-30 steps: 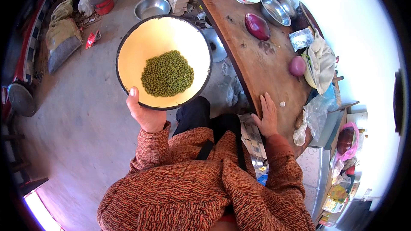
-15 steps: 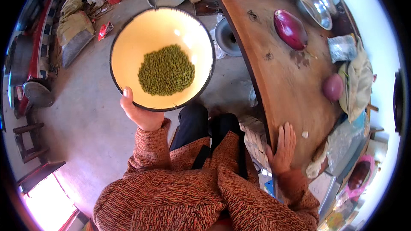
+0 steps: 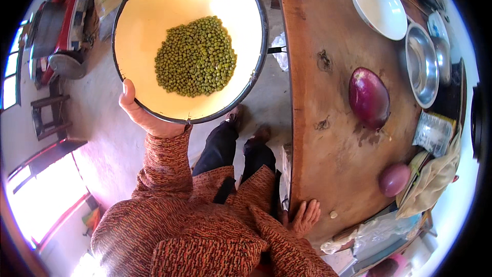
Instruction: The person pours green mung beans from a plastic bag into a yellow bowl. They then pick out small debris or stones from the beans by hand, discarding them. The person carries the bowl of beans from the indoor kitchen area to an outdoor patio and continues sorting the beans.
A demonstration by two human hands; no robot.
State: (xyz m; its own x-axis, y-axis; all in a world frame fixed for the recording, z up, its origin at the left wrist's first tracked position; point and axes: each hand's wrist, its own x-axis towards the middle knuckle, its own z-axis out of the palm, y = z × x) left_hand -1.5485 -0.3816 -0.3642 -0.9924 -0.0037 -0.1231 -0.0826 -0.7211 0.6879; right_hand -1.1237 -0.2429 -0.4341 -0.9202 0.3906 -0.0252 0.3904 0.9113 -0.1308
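Head view: the left hand (image 3: 154, 118) grips a wide round bowl (image 3: 137, 46), pale yellow inside with a dark, worn rim, its thumb over the edge and its other fingers hidden beneath. A mound of small round green beans (image 3: 195, 59) lies in the bowl, held over the grey floor (image 3: 95, 100), left of the brown wooden worktop (image 3: 320, 174). The beans are gathered and the bowl is lifted; it is not set down. The right hand (image 3: 302, 219) rests on the worktop near its edge, fingers outstretched and holding nothing, beside a small pale round object (image 3: 333, 215). Compared with half a second ago, the bowl sits higher in view, its top rim cut off, and the worktop fills more of the frame.
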